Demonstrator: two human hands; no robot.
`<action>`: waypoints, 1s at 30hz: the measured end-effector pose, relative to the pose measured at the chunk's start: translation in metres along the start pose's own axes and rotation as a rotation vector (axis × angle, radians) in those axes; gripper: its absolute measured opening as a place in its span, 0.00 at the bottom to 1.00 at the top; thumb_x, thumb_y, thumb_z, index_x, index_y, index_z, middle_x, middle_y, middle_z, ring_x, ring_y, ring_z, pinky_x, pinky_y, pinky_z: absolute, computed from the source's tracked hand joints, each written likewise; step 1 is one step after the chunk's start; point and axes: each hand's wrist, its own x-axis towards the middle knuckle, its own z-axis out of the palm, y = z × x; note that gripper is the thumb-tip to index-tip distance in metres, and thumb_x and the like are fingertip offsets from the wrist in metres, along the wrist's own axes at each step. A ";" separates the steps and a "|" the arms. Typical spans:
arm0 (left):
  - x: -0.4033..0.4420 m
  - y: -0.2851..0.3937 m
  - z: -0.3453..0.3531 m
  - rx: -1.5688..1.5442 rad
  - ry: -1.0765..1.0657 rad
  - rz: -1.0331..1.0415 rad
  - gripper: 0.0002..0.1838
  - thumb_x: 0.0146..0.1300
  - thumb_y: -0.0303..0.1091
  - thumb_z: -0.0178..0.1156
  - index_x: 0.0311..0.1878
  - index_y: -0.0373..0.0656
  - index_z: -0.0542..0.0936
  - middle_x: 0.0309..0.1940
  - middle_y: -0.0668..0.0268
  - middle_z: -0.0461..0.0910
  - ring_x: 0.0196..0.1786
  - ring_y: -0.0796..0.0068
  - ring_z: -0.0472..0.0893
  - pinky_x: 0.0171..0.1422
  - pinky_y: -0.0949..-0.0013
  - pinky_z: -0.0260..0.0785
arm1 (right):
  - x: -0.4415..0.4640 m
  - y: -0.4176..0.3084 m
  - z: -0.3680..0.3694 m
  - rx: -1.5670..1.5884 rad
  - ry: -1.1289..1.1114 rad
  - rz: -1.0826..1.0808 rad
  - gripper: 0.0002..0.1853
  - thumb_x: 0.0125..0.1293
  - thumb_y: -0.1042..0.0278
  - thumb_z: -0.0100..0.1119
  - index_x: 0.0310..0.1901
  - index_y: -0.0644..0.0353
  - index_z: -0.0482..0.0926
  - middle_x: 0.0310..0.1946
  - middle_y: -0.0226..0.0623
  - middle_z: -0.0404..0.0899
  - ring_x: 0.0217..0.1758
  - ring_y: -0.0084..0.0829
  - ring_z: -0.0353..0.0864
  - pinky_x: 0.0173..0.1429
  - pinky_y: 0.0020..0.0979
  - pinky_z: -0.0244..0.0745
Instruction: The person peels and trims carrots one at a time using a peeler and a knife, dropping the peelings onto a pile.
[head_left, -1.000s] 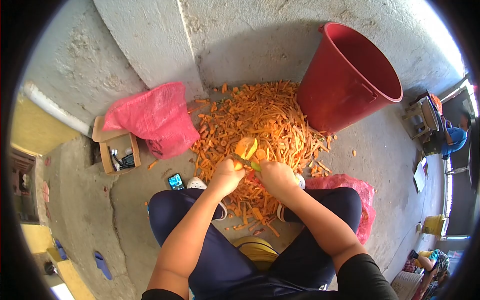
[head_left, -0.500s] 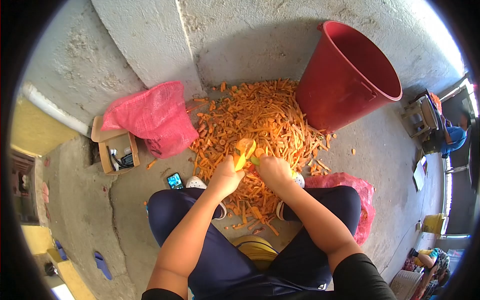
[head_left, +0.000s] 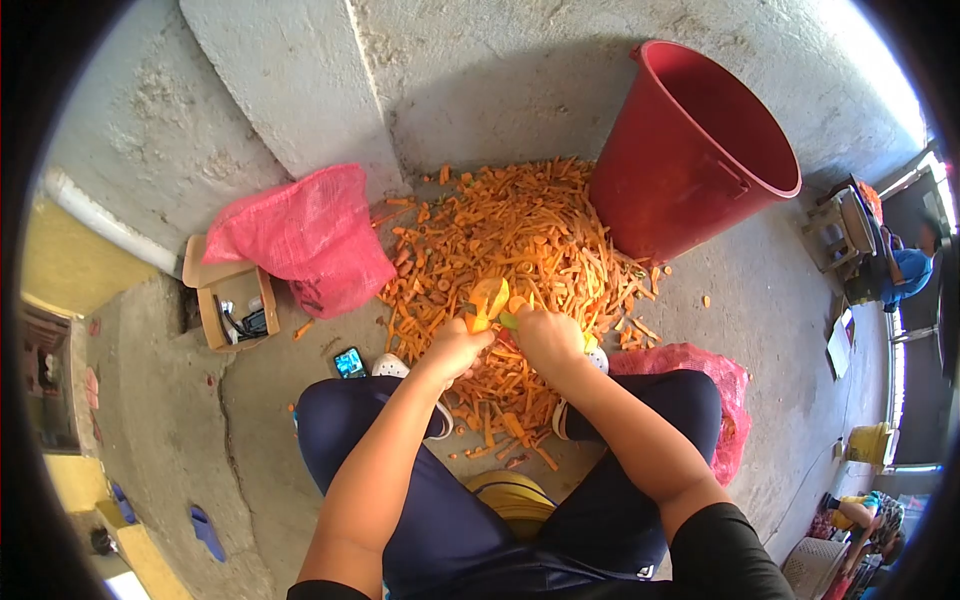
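Observation:
Over a heap of orange pieces (head_left: 550, 230), which look like carrot, my two hands are close together. My left hand (head_left: 458, 350) is closed around a yellow-orange piece (head_left: 488, 298) that sticks up past the fingers. My right hand (head_left: 545, 340) is closed beside it on a small yellow-green thing (head_left: 509, 320), mostly hidden by the fingers; whether it is a tool handle I cannot tell. Between the hands, the detail is too small to make out.
A tall red bin (head_left: 650, 170) stands right of the heap. At left are a pink sack (head_left: 310, 240), a cardboard box (head_left: 215, 325) and a phone (head_left: 350, 363). Another pink sack (head_left: 735, 400) lies by my right knee. Two people (head_left: 908, 272) are at far right.
My hands stay close together over the heap, with small shifts. The dark strip seen between them earlier no longer shows. The yellow-orange piece has tilted slightly.

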 end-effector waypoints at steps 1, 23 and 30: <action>-0.002 0.002 0.000 0.032 0.007 0.011 0.14 0.54 0.35 0.54 0.41 0.37 0.69 0.20 0.70 0.67 0.18 0.81 0.67 0.17 0.75 0.58 | 0.001 0.001 0.001 -0.006 0.005 0.012 0.09 0.57 0.65 0.46 0.32 0.63 0.71 0.23 0.40 0.78 0.26 0.36 0.80 0.27 0.33 0.74; -0.014 -0.002 -0.006 0.097 0.016 0.202 0.18 0.55 0.38 0.57 0.41 0.35 0.67 0.19 0.70 0.67 0.16 0.82 0.67 0.17 0.77 0.64 | 0.037 0.075 -0.016 -0.024 0.046 0.396 0.14 0.60 0.60 0.45 0.33 0.61 0.77 0.30 0.43 0.79 0.34 0.40 0.79 0.35 0.35 0.74; -0.005 -0.006 -0.001 0.448 0.239 0.370 0.23 0.53 0.44 0.58 0.41 0.33 0.69 0.27 0.55 0.75 0.32 0.65 0.76 0.38 0.66 0.66 | 0.014 0.046 -0.056 0.221 0.032 0.196 0.17 0.58 0.55 0.46 0.28 0.63 0.73 0.23 0.47 0.76 0.29 0.45 0.77 0.34 0.41 0.71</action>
